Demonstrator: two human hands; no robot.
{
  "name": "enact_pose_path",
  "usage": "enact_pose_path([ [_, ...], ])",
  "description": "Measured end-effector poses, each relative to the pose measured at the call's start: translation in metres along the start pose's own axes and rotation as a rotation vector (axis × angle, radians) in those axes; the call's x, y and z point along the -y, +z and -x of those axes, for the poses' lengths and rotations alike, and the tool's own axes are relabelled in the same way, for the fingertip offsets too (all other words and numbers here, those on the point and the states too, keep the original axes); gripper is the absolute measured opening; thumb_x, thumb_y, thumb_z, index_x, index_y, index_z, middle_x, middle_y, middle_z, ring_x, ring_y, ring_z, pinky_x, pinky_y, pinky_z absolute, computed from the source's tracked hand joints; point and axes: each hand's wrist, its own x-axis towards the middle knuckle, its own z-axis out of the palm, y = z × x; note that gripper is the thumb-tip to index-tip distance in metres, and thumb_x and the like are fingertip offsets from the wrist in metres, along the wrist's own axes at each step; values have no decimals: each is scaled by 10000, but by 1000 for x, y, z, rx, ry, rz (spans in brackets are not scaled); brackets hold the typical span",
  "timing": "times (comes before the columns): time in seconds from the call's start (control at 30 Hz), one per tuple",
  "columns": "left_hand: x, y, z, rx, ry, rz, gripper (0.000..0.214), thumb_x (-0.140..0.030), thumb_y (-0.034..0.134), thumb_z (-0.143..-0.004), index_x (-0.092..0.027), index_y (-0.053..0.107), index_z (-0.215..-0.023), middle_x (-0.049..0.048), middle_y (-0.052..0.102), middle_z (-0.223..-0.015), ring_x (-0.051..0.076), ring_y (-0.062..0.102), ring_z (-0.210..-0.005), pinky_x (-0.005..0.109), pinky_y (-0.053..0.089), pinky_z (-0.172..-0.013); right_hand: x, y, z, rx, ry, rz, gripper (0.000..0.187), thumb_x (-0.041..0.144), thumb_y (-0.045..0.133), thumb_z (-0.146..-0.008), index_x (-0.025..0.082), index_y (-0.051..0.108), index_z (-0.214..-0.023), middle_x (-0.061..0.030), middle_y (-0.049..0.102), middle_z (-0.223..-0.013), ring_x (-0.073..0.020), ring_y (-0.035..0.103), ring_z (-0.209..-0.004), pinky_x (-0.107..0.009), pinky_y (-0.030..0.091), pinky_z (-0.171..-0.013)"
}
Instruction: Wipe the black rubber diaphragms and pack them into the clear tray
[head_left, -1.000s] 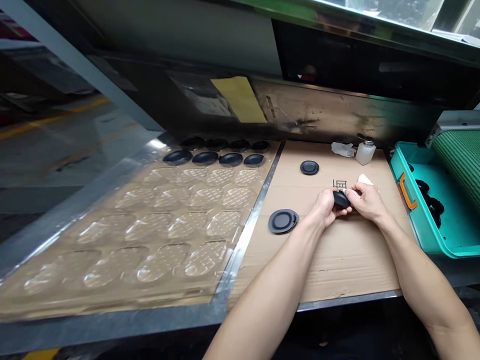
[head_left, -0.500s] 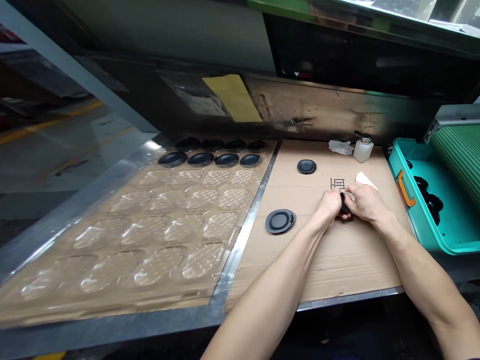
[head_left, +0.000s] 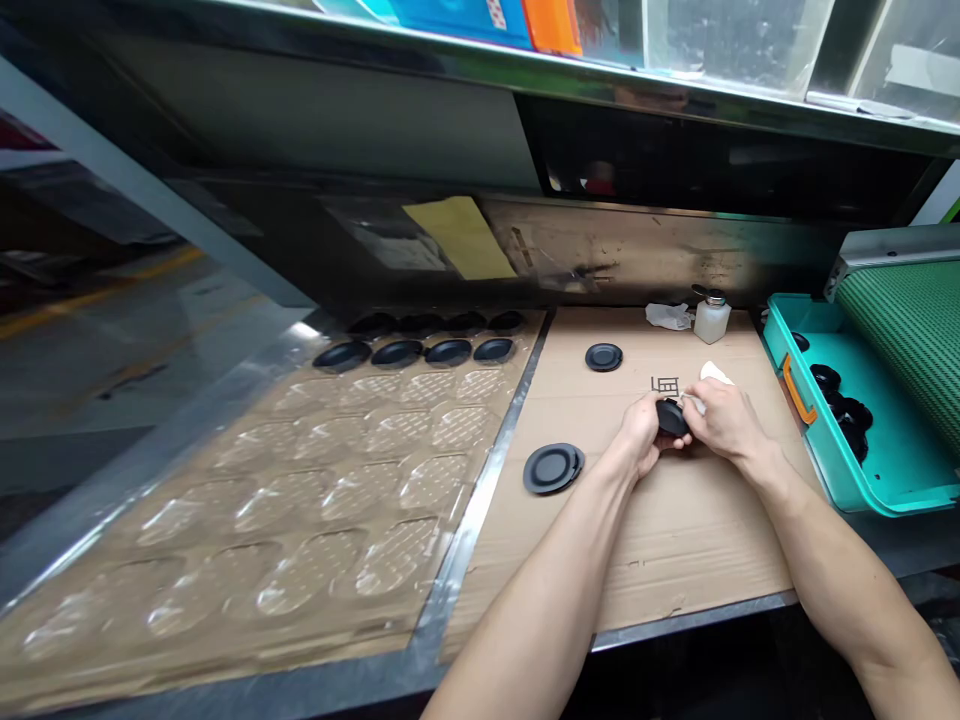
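Observation:
A black round plastic part (head_left: pixel 672 418) is gripped by my left hand (head_left: pixel 642 432), its smooth dark face tilted towards me above the cardboard. My right hand (head_left: pixel 721 418) is closed on a white wipe (head_left: pixel 714 373). One end of the wipe sticks out behind the knuckles, and a bit shows at the fingertips against the part's right edge. Two other black round parts lie flat on the cardboard: a larger black disc (head_left: pixel 553 468) left of my left forearm and a smaller black disc (head_left: pixel 604 357) farther back.
On the left, a clear blister tray (head_left: pixel 300 535) holds black parts (head_left: pixel 397 353) in its far rows. A pump bottle (head_left: pixel 712 318) and crumpled white tissue (head_left: pixel 669 316) stand at the cardboard's back. To the right are a teal bin (head_left: pixel 904 492) with black parts and a green conveyor belt (head_left: pixel 911 310).
The part in my left hand has turned, so more of its smooth face shows. My right hand stays at its edge with the wipe. The whole view has tilted slightly upward.

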Motion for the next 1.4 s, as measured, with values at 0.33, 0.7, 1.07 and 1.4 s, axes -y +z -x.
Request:
enact_pose_path([
  [0.33, -27, -19, 8, 148, -233, 385, 314, -216, 313, -951, -60, 584, -982, 140, 637, -712, 113, 556, -469, 161, 473, -368, -29, -21, -3, -32, 171, -98, 583, 524, 456, -988, 216, 565, -504, -39, 568, -510, -166, 520, -527, -301, 280, -551],
  [0.7, -17, -18, 5, 331, 26, 213, 414, -472, 383, -1013, -136, 622, -969, 166, 739, -871, 190, 662, -568, 222, 440, -415, -60, 30, -7, -69, 164, -38, 349, 413, 648, -902, 216, 731, -1177, -126, 726, -1142, -291, 607, -1073, -437, 429, -978],
  [1.07, -7, -19, -5, 321, 187, 419, 427, -394, 331, -1048, -135, 638, -1193, 163, 704, -1205, 268, 679, -1115, 441, 529, -997, 36, 38, 10, -252, -153, -56, 335, 355, 487, -1015, 252, 715, -1238, -117, 630, -1327, -272, 556, -1029, -426, 449, -936],
  [1.4, -5, -21, -12, 247, 194, 315, 316, -300, 406, -1025, -114, 658, -1063, 169, 725, -1111, 254, 687, -1098, 436, 524, -1019, 16, 33, 2, -152, -15, 55, 349, 352, 478, -1017, 253, 719, -1248, -114, 633, -1318, -268, 498, -991, -394, 407, -891],
])
